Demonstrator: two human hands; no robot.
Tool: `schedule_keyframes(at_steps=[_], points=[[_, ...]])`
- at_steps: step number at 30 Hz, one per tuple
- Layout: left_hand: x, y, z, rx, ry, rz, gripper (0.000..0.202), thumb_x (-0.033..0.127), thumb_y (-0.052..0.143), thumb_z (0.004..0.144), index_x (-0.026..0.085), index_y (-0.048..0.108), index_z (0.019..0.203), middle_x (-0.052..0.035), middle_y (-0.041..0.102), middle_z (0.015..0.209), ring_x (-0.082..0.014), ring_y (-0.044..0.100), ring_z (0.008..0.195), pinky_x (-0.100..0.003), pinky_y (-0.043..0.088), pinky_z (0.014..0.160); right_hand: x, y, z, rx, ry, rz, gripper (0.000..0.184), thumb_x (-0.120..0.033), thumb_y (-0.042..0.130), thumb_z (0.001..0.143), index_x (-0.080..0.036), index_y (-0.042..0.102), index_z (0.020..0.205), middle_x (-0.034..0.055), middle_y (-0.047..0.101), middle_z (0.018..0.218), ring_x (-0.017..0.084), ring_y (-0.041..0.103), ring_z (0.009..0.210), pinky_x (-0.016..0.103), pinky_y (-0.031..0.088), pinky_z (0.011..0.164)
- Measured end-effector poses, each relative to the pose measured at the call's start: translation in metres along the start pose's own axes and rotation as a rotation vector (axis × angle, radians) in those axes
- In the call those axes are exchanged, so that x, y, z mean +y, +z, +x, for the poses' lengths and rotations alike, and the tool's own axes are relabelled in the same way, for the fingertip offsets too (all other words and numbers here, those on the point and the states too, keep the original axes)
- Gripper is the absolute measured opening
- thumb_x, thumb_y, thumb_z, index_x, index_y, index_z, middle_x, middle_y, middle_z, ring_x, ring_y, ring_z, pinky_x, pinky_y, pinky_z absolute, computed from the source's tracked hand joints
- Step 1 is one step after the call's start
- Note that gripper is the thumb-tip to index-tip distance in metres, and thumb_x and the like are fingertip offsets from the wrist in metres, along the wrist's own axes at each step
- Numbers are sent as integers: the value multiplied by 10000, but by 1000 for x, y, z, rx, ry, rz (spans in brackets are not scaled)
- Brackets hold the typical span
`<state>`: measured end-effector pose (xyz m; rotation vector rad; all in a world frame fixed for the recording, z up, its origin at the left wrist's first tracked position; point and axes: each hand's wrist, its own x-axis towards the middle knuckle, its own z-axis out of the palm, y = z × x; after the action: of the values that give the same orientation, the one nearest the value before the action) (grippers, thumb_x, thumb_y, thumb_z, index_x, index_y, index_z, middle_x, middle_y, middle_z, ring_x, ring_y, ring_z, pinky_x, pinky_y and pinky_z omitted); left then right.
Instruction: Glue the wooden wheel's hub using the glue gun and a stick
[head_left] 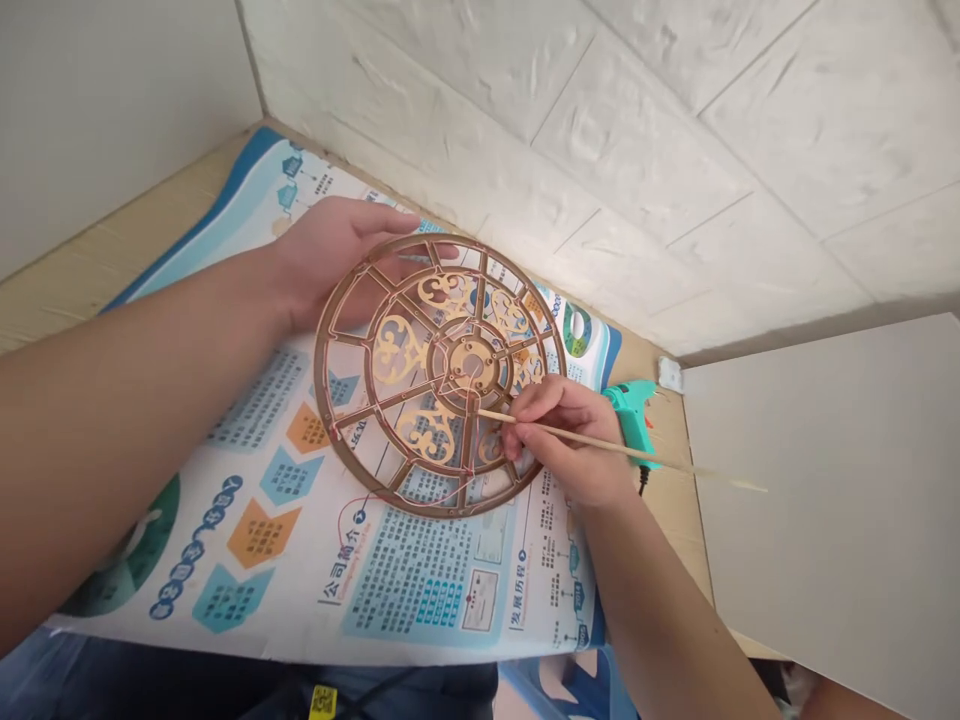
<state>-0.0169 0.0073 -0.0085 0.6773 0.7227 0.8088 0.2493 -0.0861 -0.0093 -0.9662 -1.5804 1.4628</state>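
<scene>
A foam-brick wall (600,150) fills the view from 12 to 2 o'clock, a white board (817,500) stands at 3 o'clock, and a plain grey wall (97,110) rises at 10 o'clock. Between them lies a wooden desk (97,245), mostly covered by a printed poster (420,590) in blue, orange and white.

On the upper part of the poster sits a round openwork wheel (471,365) of brown rim and spokes with gold scrollwork panels, slightly raised at its 11 o'clock edge. The left hand (330,260) is open and flat, its fingers spread beneath the wheel's rim at 11 o'clock, bearing that edge. The right hand (570,440) is closed in a pinch on a thin bamboo skewer (622,450), whose tip points at the spokes just below the hub, while its knuckles sit over the rim around 4 o'clock. A fine red thread (352,510) wraps the rim around 7 o'clock and loops onto the poster. A teal glue gun (631,420) lies at 3 o'clock from the wheel, just beyond the right hand, at the poster's edge.
</scene>
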Motion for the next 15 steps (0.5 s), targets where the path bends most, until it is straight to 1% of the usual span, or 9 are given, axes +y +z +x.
schedule_keyframes(at_steps=[3,5,8,12,15], points=[[0,0,2,17,-10,5,502,320,350,1064,-49,587,1307,-205,681,1255,-428,605,1297,-652,421,1127,4,-1,2,-20,-28,27,227,-192,768,852,-208,557,771,9,709,713,126,673,564,221,563,481],[0,0,3,21,-24,16,493,336,373,1059,-34,601,1292,-214,687,1240,-442,649,1227,-656,490,1062,5,0,2,-7,-24,28,227,-138,749,839,-206,550,755,13,720,719,129,683,562,213,563,464],[-1,0,4,16,-27,38,472,375,430,1042,-5,622,1246,-191,703,1215,-451,687,1157,-672,552,981,5,2,2,28,8,9,239,-79,729,802,-205,543,721,6,722,699,127,682,543,199,557,441],[-4,-1,5,-22,2,40,460,361,400,1063,-10,650,1172,-169,686,1273,-462,652,1224,-669,553,989,3,4,3,62,50,1,250,-58,713,768,-204,528,685,-1,721,669,124,677,500,176,526,390],[-6,-4,8,-10,17,62,434,332,433,1062,-11,659,1201,-171,695,1260,-436,679,1193,-635,558,1005,3,3,3,69,81,14,252,-60,703,753,-205,516,668,-4,721,651,131,680,482,179,524,377]])
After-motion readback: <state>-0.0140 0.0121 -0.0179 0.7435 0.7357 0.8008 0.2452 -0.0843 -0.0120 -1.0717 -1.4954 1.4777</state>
